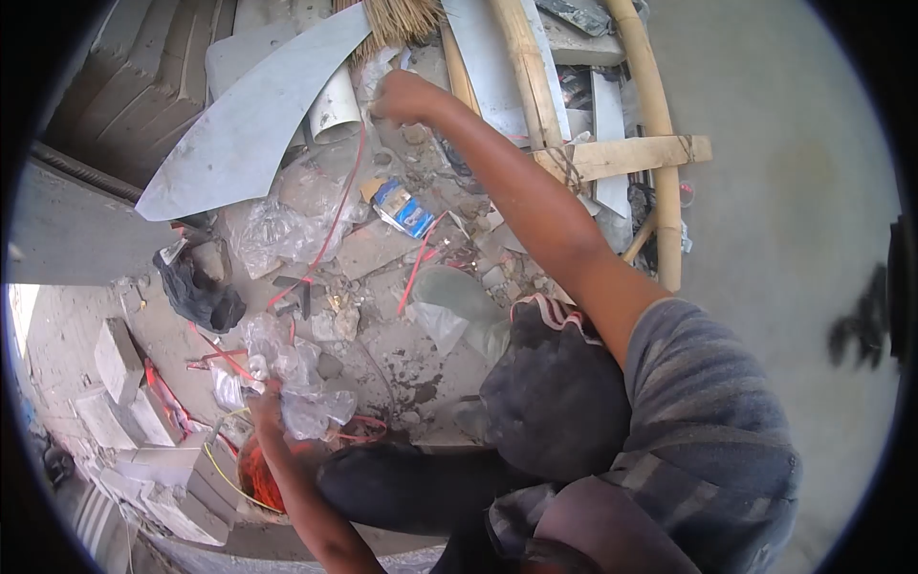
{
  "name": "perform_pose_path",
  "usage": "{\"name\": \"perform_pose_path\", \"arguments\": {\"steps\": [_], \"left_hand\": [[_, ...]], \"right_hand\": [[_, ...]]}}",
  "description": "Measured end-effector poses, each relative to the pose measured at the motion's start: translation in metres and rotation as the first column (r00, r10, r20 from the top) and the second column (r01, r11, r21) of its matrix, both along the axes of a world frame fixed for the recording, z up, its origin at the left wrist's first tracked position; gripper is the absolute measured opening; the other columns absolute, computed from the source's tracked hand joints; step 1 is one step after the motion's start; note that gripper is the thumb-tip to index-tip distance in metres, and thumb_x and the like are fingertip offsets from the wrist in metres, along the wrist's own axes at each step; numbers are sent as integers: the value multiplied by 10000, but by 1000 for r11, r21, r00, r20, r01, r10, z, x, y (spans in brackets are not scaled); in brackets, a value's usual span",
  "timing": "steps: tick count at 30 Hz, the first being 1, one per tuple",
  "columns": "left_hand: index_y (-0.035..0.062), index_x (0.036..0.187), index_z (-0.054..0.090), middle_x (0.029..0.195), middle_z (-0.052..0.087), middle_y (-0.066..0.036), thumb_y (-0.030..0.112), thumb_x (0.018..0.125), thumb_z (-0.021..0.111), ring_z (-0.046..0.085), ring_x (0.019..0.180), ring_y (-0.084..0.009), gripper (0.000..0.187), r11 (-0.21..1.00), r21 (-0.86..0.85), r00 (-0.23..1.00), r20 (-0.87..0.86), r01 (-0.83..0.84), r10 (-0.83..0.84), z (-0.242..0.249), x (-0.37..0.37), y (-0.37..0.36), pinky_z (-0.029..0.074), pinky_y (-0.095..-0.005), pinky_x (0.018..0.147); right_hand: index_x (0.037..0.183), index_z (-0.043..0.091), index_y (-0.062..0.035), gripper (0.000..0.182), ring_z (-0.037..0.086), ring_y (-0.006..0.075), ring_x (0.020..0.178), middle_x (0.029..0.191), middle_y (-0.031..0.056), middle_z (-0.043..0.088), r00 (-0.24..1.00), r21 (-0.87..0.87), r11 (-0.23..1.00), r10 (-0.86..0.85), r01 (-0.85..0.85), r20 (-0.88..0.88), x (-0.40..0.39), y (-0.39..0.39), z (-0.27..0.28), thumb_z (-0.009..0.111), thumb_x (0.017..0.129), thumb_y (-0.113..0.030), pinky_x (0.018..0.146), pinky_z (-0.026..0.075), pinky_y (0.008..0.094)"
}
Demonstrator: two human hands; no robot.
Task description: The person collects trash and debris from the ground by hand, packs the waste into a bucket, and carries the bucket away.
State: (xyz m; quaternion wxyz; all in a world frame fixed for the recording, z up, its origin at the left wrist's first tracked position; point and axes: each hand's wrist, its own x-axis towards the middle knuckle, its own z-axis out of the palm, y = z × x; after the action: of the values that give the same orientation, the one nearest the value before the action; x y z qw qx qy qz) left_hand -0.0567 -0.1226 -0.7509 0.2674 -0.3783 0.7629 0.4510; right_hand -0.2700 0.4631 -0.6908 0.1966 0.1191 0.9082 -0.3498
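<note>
My left hand (269, 407) is low at the left, closed on a bunch of crumpled clear plastic bags (287, 368) held just above an orange tub (256, 480). My right hand (404, 97) reaches far out over a heap of rubble, fingers curled on a pale scrap of plastic (375, 78) beside a white pipe (335, 107). A red wire (330, 230) starts just under that hand and trails down through the debris. More clear plastic (273, 230) lies on the ground between the two hands.
A blue and white packet (402, 208) and a black cloth (201, 292) lie in the rubble. A grey curved sheet (239, 124), a broom (397, 21) and a bamboo ladder (660, 143) are at the back. Concrete blocks (117, 359) sit at the left. A dark sack (555, 392) rests by my knee.
</note>
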Motion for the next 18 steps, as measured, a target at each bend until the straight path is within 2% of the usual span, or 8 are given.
{"name": "perform_pose_path", "arguments": {"steps": [1, 2, 3, 6, 9, 12, 15, 18], "left_hand": [[-31, 1244, 606, 1074, 643, -83, 99, 784, 747, 608, 891, -199, 498, 1000, 19, 1000, -12, 3, -3, 0, -1, 0, 526, -379, 767], [-31, 1247, 606, 1064, 645, -83, 100, 780, 749, 607, 888, -199, 506, 999, 44, 1000, -29, 13, -11, -3, -3, 1, 524, -382, 768], [-39, 1262, 609, 1088, 649, -86, 108, 780, 749, 608, 909, -198, 523, 998, -35, 998, -48, 49, -51, -17, -1, -10, 522, -384, 792], [-45, 1287, 602, 1158, 644, -96, 133, 788, 764, 606, 977, -202, 555, 992, 124, 1000, 13, 24, -25, -23, -2, -20, 516, -381, 849], [-52, 1308, 598, 1217, 636, -102, 159, 814, 772, 596, 1038, -199, 564, 998, 63, 999, 34, 24, -26, -6, -6, -6, 510, -380, 880], [-57, 1354, 565, 1222, 637, -109, 174, 845, 767, 589, 1055, -201, 595, 989, 75, 989, -80, 131, -124, -27, -4, -20, 510, -387, 881], [-55, 1411, 511, 1225, 637, -115, 166, 856, 761, 596, 1051, -209, 648, 986, 111, 991, -62, 128, -122, -15, -6, -12, 516, -381, 874], [-47, 1413, 511, 1222, 638, -114, 159, 853, 765, 605, 1037, -209, 649, 987, 143, 997, -4, 74, -75, -6, -4, -9, 523, -373, 863]], "right_hand": [[986, 729, 25, 277, 736, 232, 818, 886, 250, 724, 992, 236, 971, 58, -31, -110, 19, 15, -11, 629, 835, -185, 676, 556, 398], [1050, 716, 23, 313, 728, 265, 899, 990, 268, 710, 996, 295, 952, 91, -80, -25, 38, 21, -26, 646, 838, -198, 720, 562, 408], [1113, 702, 20, 359, 719, 297, 980, 1093, 286, 697, 992, 354, 927, 115, -129, 59, 54, 25, -37, 663, 841, -211, 764, 567, 417], [1240, 660, -2, 473, 674, 368, 1047, 1358, 314, 561, 985, 653, 737, 130, -174, 117, 97, 13, -46, 694, 846, -261, 788, 556, 453], [1267, 656, -23, 467, 640, 405, 1069, 1476, 295, 438, 946, 764, 559, 175, -322, 272, 119, -6, -38, 678, 866, -260, 805, 532, 461], [1271, 658, -29, 432, 639, 367, 1080, 1476, 290, 416, 951, 791, 530, 209, -306, 228, 140, -11, -64, 651, 888, -228, 763, 527, 430], [1209, 682, -47, 353, 673, 337, 1026, 1323, 250, 570, 984, 893, 440, 179, -99, 21, 159, -6, -80, 638, 886, -182, 700, 547, 399], [1081, 710, -49, 258, 711, 294, 938, 1136, 206, 688, 957, 776, 566, 231, -279, 176, 147, 18, -90, 632, 859, -155, 645, 563, 391]]}}
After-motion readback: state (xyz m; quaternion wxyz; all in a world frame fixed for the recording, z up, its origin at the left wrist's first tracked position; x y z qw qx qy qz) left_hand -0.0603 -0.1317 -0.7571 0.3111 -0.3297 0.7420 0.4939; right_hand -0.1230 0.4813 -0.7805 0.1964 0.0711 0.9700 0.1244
